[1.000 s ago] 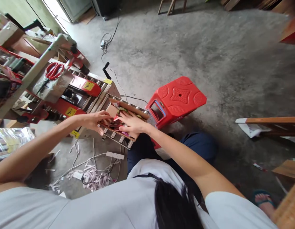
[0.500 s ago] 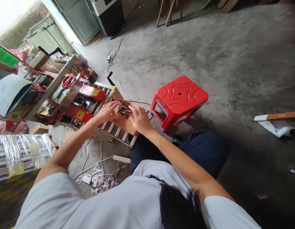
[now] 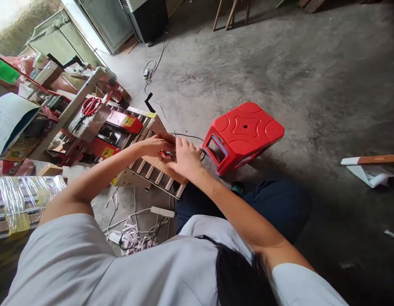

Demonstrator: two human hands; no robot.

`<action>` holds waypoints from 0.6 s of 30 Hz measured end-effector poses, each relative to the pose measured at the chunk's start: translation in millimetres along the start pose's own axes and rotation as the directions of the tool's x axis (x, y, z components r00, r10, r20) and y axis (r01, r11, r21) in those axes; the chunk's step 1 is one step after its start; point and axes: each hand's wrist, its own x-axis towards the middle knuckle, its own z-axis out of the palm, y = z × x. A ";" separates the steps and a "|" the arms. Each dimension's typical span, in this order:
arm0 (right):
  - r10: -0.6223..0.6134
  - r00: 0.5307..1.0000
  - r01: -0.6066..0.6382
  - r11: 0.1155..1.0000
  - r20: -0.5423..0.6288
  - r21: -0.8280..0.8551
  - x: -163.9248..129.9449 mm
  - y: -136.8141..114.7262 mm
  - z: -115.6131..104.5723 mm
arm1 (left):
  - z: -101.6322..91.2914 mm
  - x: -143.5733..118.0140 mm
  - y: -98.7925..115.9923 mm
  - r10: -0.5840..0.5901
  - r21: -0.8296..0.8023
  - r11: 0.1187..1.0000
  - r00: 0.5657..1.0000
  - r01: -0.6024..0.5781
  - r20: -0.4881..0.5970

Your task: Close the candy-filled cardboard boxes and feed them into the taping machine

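Both hands have closed the carton [image 3: 161, 163] flaps since before; left hand [image 3: 155, 145] and right hand [image 3: 184, 158] press them flat at the roller conveyor's [image 3: 146, 170] near end, ready for pushing toward the sealer.

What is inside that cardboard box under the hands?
Only a sliver of red packaging shows between the left hand and right hand. Both hands press on the cardboard box, covering the rest.
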 end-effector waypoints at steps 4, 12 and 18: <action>-0.138 0.990 0.139 0.989 0.020 -0.042 -30.8 2.1 42.2 | 31.2 -46.6 24.8 -0.130 0.033 0.988 0.938 0.149 -0.322; -0.371 0.928 0.373 0.924 -0.040 0.087 -38.3 29.0 72.7 | 56.5 -24.1 70.5 0.007 0.058 0.998 0.925 0.017 -0.381; -0.302 0.901 0.366 0.914 -0.312 0.172 -63.3 85.7 -6.0 | 40.4 -17.6 21.9 -0.057 0.025 0.998 0.958 0.066 -0.280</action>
